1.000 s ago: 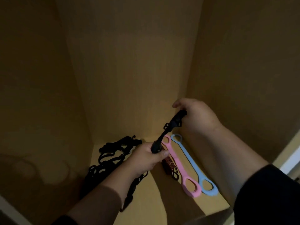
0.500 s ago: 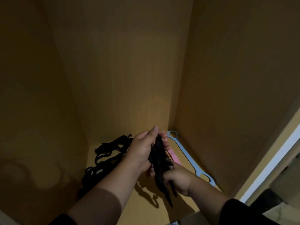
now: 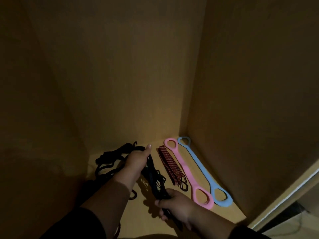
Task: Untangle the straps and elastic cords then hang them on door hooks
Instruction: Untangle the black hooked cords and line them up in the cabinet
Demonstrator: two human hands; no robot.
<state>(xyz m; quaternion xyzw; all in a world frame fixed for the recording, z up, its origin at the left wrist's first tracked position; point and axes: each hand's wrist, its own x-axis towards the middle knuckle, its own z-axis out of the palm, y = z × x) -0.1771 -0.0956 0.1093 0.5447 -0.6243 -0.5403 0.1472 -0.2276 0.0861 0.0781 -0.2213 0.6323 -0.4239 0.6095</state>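
Observation:
Both hands hold one folded black strap (image 3: pixel 154 176) low over the wooden cabinet floor (image 3: pixel 222 213). My left hand (image 3: pixel 136 163) grips its far end. Nearer me, my right hand (image 3: pixel 174 205) is closed on its near end. A tangled heap of black cords (image 3: pixel 110 157) with hooks lies to the left of my left hand. To the right lie a dark red bundled cord (image 3: pixel 170 163), a pink elastic band (image 3: pixel 185 171) and a blue elastic band (image 3: pixel 201 169), side by side and straight.
I am looking into a dim wooden cabinet: back wall (image 3: pixel 120 75), right wall (image 3: pixel 259 83), left wall (image 3: pixel 25 100). A pale door frame edge (image 3: pixel 283 202) shows at the lower right. A hook (image 3: pixel 133 195) lies under my left forearm.
The hands have lowered the black strap and drawn it out lengthwise; my right hand slid toward me. The view shifted, so the red bundle and pink band are uncovered.

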